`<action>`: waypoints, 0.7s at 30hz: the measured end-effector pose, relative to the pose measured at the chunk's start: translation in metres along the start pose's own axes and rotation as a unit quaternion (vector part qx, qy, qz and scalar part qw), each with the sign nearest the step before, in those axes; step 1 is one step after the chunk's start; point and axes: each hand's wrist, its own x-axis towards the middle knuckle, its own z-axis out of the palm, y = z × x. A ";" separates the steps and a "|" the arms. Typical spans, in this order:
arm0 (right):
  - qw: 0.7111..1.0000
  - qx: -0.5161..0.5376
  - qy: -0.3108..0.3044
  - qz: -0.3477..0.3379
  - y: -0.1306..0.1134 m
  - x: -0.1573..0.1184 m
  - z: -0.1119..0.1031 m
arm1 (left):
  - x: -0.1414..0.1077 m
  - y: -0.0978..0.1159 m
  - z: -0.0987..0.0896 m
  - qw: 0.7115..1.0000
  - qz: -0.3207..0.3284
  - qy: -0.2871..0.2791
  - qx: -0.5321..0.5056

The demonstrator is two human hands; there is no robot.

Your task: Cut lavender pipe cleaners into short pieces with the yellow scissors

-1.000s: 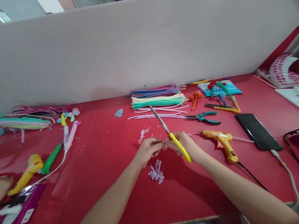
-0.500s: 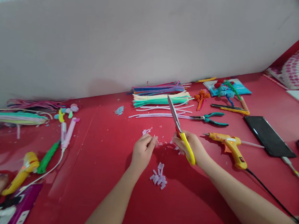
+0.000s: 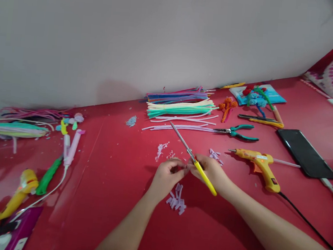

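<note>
In the head view my right hand (image 3: 215, 171) holds scissors with yellow handles (image 3: 205, 177), their blades closed and pointing away to the upper left. My left hand (image 3: 164, 179) is pinched, its fingertips meeting those of my right hand; whatever lies between them is too small to make out. Just below the hands is a small heap of short lilac pipe-cleaner pieces (image 3: 177, 202). A second lilac cluster (image 3: 215, 155) lies beyond my right hand. Pale lilac fluff (image 3: 161, 150) is scattered beyond my left hand.
Bundles of pipe cleaners (image 3: 182, 107) and green-handled pliers (image 3: 243, 132) lie toward the wall. A yellow glue gun (image 3: 260, 162) and a black phone (image 3: 305, 152) are at right. Another glue gun (image 3: 20, 194) and a pink curling tool (image 3: 72, 148) are at left on the red table (image 3: 104, 197).
My left hand has moved right, and its fingertips now meet my right hand's. The scissors have tilted further left. The lilac cluster by my right hand now shows more fully.
</note>
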 end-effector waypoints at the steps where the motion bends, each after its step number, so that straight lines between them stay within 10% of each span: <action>1: 1.000 -0.006 -0.001 -0.002 0.000 0.000 0.000 | 0.000 -0.001 0.000 1.000 -0.006 -0.005 0.000; 21: 0.900 -0.435 0.004 -0.027 -0.006 -0.016 -0.007 | 0.004 0.002 -0.014 0.929 -0.012 0.229 -0.292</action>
